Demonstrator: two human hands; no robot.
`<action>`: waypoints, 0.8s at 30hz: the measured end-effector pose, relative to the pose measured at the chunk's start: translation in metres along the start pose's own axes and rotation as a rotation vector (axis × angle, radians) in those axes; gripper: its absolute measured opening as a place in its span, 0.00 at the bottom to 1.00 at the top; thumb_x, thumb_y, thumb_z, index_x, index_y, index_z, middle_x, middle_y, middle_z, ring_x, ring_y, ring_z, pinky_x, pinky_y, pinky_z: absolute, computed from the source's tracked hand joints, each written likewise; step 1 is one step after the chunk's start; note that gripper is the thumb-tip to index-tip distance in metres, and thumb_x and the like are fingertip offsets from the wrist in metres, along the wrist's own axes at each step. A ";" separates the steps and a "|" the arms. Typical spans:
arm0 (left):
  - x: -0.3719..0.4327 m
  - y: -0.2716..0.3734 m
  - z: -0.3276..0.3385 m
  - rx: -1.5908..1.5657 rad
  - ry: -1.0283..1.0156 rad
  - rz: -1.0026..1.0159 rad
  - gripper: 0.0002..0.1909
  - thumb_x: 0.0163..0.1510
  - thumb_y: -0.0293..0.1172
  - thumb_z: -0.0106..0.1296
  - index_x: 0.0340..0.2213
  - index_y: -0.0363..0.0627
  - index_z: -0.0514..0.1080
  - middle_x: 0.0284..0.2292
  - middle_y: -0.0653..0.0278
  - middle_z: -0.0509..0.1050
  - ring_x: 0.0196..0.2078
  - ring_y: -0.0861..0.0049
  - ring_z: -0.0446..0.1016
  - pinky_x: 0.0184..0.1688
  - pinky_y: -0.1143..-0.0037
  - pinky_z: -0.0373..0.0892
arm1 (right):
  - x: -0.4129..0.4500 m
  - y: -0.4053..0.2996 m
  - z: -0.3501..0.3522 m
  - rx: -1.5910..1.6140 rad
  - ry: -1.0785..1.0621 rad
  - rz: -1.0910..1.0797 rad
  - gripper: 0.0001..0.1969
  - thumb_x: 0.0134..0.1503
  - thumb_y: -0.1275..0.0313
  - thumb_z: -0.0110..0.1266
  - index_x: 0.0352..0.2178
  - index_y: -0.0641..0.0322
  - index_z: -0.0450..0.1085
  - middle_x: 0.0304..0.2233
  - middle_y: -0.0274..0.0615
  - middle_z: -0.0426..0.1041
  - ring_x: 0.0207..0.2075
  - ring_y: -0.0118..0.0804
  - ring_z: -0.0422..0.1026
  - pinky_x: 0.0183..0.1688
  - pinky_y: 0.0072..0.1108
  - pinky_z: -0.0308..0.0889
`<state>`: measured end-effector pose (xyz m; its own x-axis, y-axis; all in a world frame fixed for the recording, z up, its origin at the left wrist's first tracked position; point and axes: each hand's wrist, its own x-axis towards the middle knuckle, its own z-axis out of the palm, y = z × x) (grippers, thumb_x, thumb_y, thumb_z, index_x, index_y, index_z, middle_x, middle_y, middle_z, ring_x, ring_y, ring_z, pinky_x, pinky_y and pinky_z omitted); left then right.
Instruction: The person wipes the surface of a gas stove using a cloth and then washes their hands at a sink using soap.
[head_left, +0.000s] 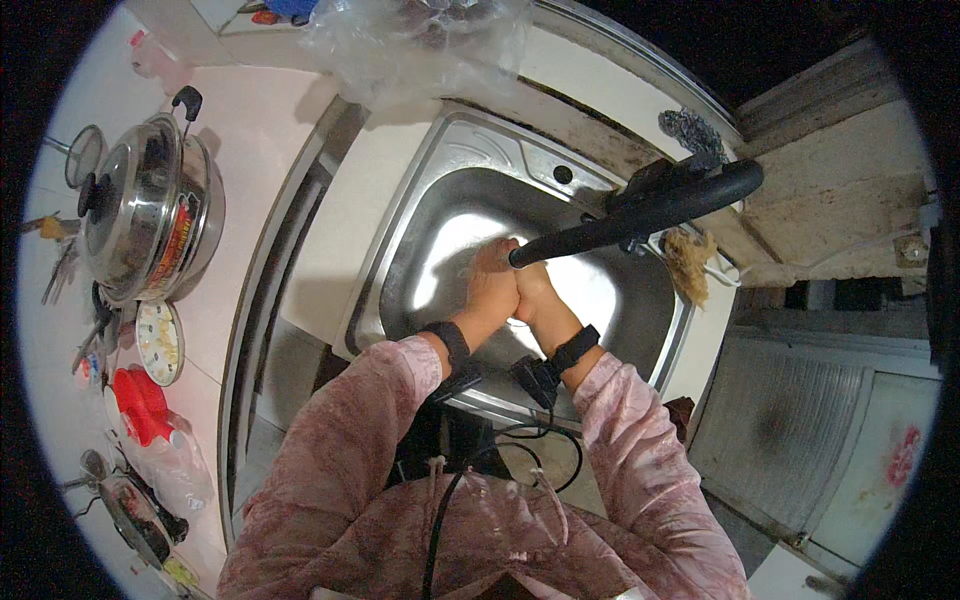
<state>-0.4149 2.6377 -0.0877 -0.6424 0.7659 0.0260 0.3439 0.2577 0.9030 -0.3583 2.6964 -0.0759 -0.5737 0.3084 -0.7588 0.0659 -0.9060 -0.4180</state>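
Over the basin of a stainless steel sink (649, 300), my left hand (490, 283) and my right hand (534, 288) are pressed together. The end of a black faucet (637, 223) is directly above them in the picture and covers part of the fingers. No object shows between the hands, though their inner sides are hidden. I cannot tell whether water is running. Each wrist wears a black band, the left one (450, 343) and the right one (576, 346), with a dark device hanging by it.
A clear plastic bag (420, 52) lies behind the sink. Steel scouring wool (691, 131) and a tan scrubber (688, 259) sit by the faucet. On the left counter stand a lidded steel pot (135, 202), a patterned dish (160, 343) and a red item (141, 405). A black cable (442, 517) crosses my front.
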 end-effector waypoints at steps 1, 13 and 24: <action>-0.001 0.001 -0.008 0.007 -0.107 -0.086 0.21 0.49 0.35 0.45 0.45 0.40 0.65 0.46 0.47 0.66 0.51 0.57 0.63 0.51 0.68 0.59 | -0.004 0.007 0.005 -0.154 0.090 -0.094 0.21 0.57 0.63 0.40 0.45 0.71 0.60 0.43 0.50 0.67 0.43 0.41 0.67 0.45 0.29 0.62; 0.008 0.030 -0.024 1.082 -0.464 0.141 0.32 0.56 0.41 0.33 0.58 0.39 0.43 0.61 0.55 0.40 0.64 0.64 0.37 0.63 0.68 0.39 | 0.012 0.032 -0.011 -0.616 0.158 -0.523 0.29 0.56 0.56 0.48 0.50 0.70 0.57 0.43 0.44 0.67 0.42 0.36 0.67 0.43 0.24 0.63; 0.000 0.004 -0.032 0.814 -0.254 0.369 0.27 0.51 0.36 0.43 0.52 0.40 0.58 0.56 0.45 0.53 0.59 0.52 0.51 0.60 0.65 0.49 | -0.008 0.020 0.025 -0.481 0.103 -0.641 0.13 0.54 0.66 0.51 0.37 0.62 0.65 0.34 0.41 0.70 0.38 0.37 0.69 0.43 0.27 0.64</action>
<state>-0.4351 2.6196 -0.0706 -0.2603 0.9630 0.0705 0.9333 0.2322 0.2739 -0.3725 2.6680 -0.0656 -0.5425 0.7722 -0.3307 0.1069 -0.3270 -0.9389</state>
